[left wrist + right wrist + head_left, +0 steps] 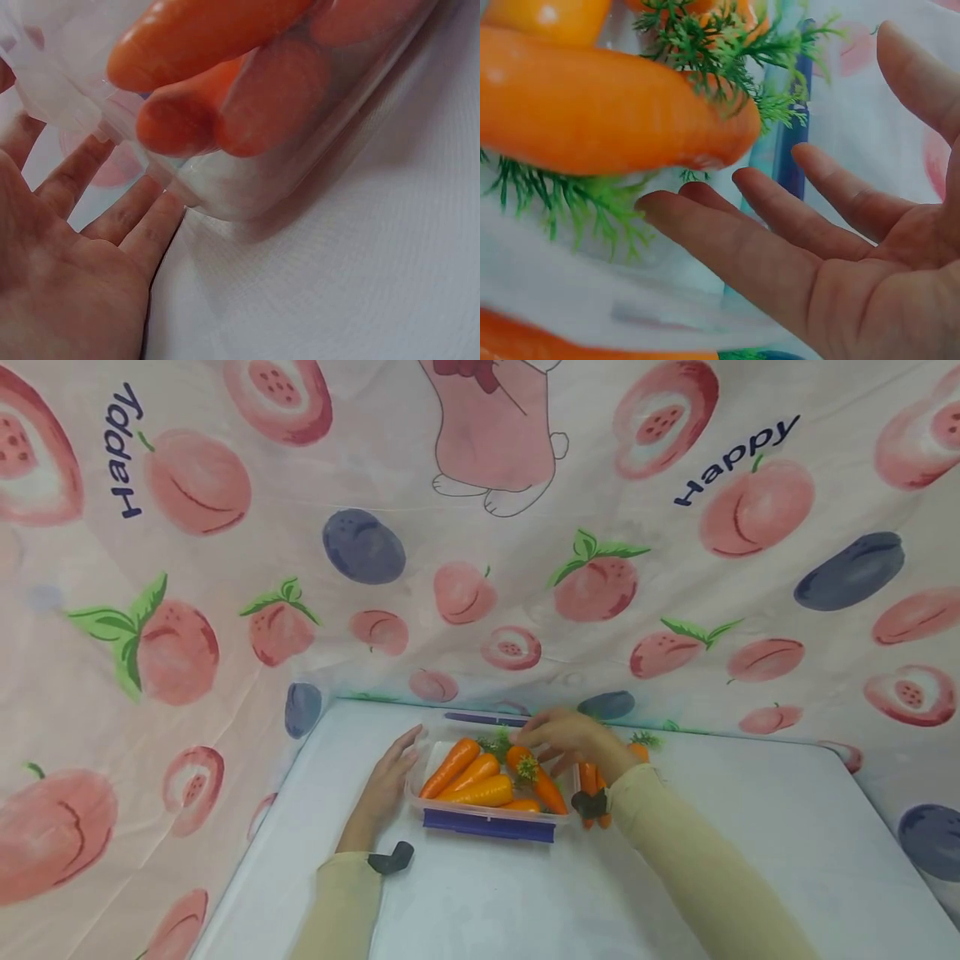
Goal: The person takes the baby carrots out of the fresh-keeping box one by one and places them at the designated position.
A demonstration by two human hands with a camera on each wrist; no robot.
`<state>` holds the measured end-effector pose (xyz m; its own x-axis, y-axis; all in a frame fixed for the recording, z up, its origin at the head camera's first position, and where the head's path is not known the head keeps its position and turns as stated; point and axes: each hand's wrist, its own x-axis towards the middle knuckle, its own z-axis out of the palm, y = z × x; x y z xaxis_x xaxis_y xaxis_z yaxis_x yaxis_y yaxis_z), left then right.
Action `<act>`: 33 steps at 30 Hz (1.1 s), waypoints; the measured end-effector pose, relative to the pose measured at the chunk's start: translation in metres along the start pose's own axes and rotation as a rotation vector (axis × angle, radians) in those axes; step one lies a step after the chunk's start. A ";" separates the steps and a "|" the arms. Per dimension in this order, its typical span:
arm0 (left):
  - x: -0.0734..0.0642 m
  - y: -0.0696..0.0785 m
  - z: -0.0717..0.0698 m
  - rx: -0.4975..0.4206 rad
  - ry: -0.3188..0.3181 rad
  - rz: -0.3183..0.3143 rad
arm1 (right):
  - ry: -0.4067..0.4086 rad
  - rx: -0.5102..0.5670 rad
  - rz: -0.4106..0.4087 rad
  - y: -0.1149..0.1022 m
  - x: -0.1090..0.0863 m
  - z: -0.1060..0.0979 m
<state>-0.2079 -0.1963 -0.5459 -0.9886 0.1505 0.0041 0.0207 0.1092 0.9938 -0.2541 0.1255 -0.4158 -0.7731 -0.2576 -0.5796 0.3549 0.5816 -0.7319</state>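
Clear box is sitting near the table's far edge, closer to the far left corner than the far right one. Blue flaps are showing on two sides: far flap facing the far edge, near flap facing the near edge.

Carrots are lying in the box, orange to yellow-orange, several slanting side by side along its left half. Another carrot is slanting along the box's right side, with greens lying over it.

Left hand is resting against the box's left wall: fingers extending straight, gripping nothing, fingertips touching the clear plastic.

Right hand is hovering over the box's right side by that carrot's crown. Fingers and thumb are standing apart, holding nothing. Index fingertip is sitting right at some green fronds; can't tell if it's touching.

Loose carrots are lying on the table just beyond the box's right wall, partly hidden under the right wrist; can't tell the count.

Dark wrist mounts are sitting at both cuffs, sleeves pale yellow. Fruit-print cloth is hanging beyond the far edge.
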 end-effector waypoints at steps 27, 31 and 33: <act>0.001 -0.004 -0.001 -0.014 0.007 0.005 | -0.039 -0.081 0.105 0.002 0.028 0.016; 0.002 -0.004 -0.001 -0.035 0.001 0.006 | -0.046 -0.081 0.096 0.002 0.029 0.016; 0.003 -0.004 -0.001 -0.041 0.000 0.007 | -0.043 -0.075 0.086 0.003 0.029 0.016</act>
<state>-0.2108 -0.1972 -0.5502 -0.9885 0.1511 0.0109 0.0215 0.0683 0.9974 -0.2676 0.1072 -0.4403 -0.7178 -0.2357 -0.6552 0.3778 0.6586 -0.6508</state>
